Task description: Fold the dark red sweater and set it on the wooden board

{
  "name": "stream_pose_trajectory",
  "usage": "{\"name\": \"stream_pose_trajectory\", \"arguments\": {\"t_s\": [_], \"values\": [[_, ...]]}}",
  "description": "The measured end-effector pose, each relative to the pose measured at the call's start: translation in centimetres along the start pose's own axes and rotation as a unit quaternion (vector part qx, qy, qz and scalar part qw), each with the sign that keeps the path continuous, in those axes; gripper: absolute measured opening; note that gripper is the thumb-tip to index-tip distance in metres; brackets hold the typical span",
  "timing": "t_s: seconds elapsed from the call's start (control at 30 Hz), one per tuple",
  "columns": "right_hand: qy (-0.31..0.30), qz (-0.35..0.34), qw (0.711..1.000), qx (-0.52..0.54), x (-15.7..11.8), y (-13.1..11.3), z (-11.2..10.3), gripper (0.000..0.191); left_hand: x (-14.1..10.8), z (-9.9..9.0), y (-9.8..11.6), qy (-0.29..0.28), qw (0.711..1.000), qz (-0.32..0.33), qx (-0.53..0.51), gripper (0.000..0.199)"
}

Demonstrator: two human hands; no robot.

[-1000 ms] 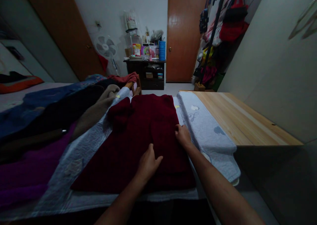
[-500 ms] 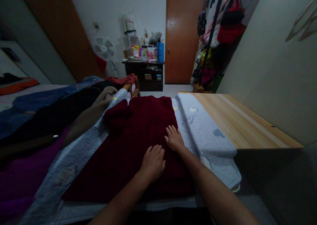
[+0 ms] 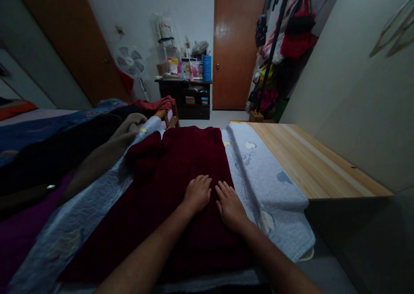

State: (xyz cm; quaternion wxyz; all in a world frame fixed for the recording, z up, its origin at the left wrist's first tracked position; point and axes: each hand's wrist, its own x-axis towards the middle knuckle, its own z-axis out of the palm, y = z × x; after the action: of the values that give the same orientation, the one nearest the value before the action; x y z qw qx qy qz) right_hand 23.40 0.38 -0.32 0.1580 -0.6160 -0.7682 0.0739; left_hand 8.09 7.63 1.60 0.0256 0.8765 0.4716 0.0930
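Quilted bedding (image 3: 268, 177) under a dark red garment (image 3: 187, 156), left hand (image 3: 198, 194) and right hand (image 3: 231, 207) atop it, fingers (image 3: 223, 190) extended, palms down

I could pass the right hand (image 3: 231, 207) over the blanket (image 3: 271, 173) to the board (image 3: 320, 164); leftward, piled clothes (image 3: 103, 158) obstruct a low path.

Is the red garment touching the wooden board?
Apart: the head view shows the pale cover lying between the garment and the board.
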Motion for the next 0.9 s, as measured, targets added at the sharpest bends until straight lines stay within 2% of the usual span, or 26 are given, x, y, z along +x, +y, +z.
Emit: {"name": "stream_pose_trajectory", "arguments": {"t_s": [0.1, 0.2, 0.33, 0.47, 0.6, 0.73, 0.8, 0.9], "values": [[-0.006, -0.005, 1.0, 0.011, -1.2, -0.3, -0.3, 0.056, 1.7, -1.4, 0.6, -0.009, 0.999, -0.037, 0.023, 0.028], [-0.009, -0.012, 1.0, 0.025, -2.3, -0.7, -0.5, 0.058, 4.2, -2.0, 1.1, -0.004, 0.997, -0.066, 0.035, 0.027], [-0.008, -0.005, 0.999, 0.054, -3.6, -1.1, -0.7, 0.057, 8.5, -1.1, 1.2, 0.042, 0.998, -0.036, 0.028, 0.041], [-0.016, 0.008, 0.995, 0.102, -2.9, -0.7, -2.3, 0.048, 11.7, 0.8, 0.1, 0.022, 0.998, -0.059, 0.002, 0.056], [-0.047, 0.039, 0.984, 0.17, 1.2, 0.5, -5.4, 0.03, 12.5, 2.9, -1.4, 0.043, 0.997, -0.064, -0.002, 0.056], [-0.032, 0.019, 0.981, 0.193, 8.0, 2.4, -7.7, 0.026, 12.3, 4.0, -2.0, 0.058, 0.996, -0.068, 0.0, 0.058], [0.002, 0.031, 0.985, 0.172, 12.0, 3.6, -7.9, 0.026, 12.2, 4.2, -2.1, 0.06, 0.996, -0.072, -0.001, 0.058], [0.038, 0.082, 0.986, 0.137, 17.8, 5.5, -6.8, 0.027, 12.1, 4.3, -2.1, 0.064, 0.995, -0.078, -0.004, 0.058]]}}
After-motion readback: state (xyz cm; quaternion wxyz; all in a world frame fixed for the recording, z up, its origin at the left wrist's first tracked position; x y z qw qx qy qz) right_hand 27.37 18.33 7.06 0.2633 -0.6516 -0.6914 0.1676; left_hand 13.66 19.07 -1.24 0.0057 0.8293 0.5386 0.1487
